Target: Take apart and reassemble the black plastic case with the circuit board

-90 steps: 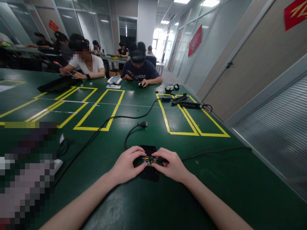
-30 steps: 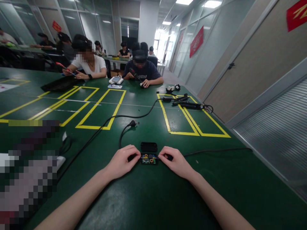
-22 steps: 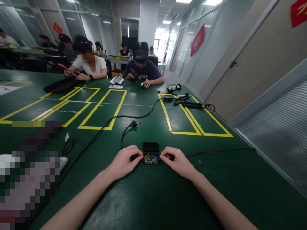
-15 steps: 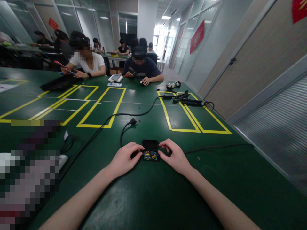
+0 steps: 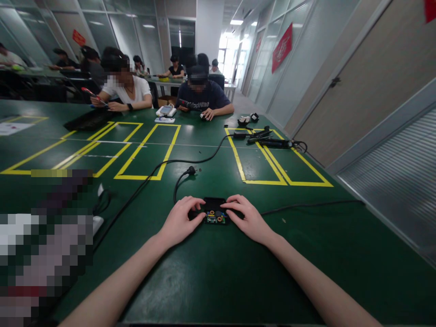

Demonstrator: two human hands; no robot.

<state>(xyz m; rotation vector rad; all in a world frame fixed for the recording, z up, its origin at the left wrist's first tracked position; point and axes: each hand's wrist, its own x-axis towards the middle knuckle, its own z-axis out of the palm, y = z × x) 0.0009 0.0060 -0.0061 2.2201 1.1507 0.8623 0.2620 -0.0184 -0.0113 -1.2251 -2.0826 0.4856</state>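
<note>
In front of me on the green table (image 5: 190, 281) lies an opened black power adapter, its circuit board (image 5: 217, 218) with copper-ringed coils showing. The dark plastic cover (image 5: 213, 202) stands along the far side of the board. My left hand (image 5: 180, 220) grips the left end, thumb by the board and fingers at the cover. At the other end my right hand (image 5: 250, 219) does the same, its thumb near the board and fingertips against the cover. Partly hidden by the fingers are both ends of the adapter. A black cord with a plug (image 5: 190, 170) curves out behind my left hand.
A long black cable (image 5: 184, 161) crosses the table to the left. Another cord (image 5: 313, 204) runs right. Black tools (image 5: 269, 141) lie among yellow tape outlines. Two people (image 5: 206, 95) (image 5: 131, 93) work across the table. Blurred-out items (image 5: 51, 254) occupy the left edge.
My fingers have closed in on the cover from both ends, and its far part is now more covered by them. The view has shifted slightly.
</note>
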